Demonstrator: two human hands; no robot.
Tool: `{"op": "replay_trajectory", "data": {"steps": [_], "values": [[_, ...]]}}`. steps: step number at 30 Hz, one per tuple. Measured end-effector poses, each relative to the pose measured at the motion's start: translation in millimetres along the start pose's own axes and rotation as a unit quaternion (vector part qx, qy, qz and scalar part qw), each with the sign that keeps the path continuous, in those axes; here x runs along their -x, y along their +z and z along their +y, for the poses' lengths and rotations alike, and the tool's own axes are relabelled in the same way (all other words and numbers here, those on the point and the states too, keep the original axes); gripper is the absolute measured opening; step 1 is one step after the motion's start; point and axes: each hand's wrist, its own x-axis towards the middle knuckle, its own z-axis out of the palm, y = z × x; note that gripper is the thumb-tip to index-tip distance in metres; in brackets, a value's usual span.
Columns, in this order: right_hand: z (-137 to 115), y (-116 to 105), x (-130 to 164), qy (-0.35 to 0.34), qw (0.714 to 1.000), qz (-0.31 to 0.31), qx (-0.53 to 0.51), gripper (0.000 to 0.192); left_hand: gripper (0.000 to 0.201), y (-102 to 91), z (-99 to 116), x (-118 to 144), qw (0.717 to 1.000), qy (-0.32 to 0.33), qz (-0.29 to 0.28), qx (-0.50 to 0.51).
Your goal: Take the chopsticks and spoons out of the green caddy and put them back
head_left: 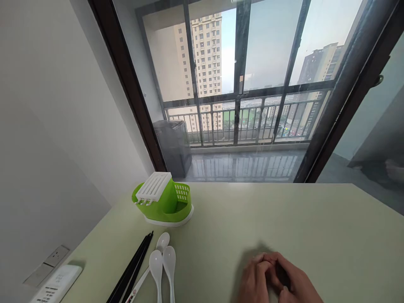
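My left hand (254, 281) and my right hand (295, 275) rest together on the table near its front edge, right of the middle. Their fingers are curled and touch each other, and no object shows in them. Off to the left lie three white spoons (169, 261), two side by side and one slanting beneath them. Next to the spoons is a bundle of black chopsticks (135, 263). Behind these stands a green utensil holder (168, 210) with a white slotted lid (154, 186) and a white base.
The pale green table (227, 219) reaches to a glass door with a dark frame (129, 84). A white remote control (58, 284) lies at the left edge by the wall. Wall sockets (57, 255) are beside it. A grey cabinet-like box (173, 147) stands beyond the glass.
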Motion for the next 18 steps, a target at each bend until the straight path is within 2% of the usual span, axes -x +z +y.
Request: {"op": "replay_trajectory", "data": {"steps": [3, 7, 9, 13, 18], "values": [[-2, 2, 1, 0.001, 1.0, 0.006, 0.005, 0.029, 0.056, 0.8, -1, 1, 1.0, -0.015, -0.001, -0.009], [-4, 7, 2, 0.004, 0.999, 0.024, 0.028, 0.031, 0.053, -5.6, 10, 1, 0.999, -0.041, 0.006, -0.018], [-2, 9, 1, -0.008, 0.999, 0.041, 0.029, 0.034, 0.05, -9.3, 14, 1, 0.999, -0.034, 0.01, -0.023], [5, 6, -2, -0.021, 0.999, 0.016, 0.019, 0.033, 0.051, -10.8, 12, 0, 0.999, -0.005, 0.014, -0.028], [8, 1, -3, -0.012, 0.999, 0.001, 0.039, 0.024, 0.053, -5.6, 9, 0, 0.999, 0.008, 0.013, -0.039]]}}
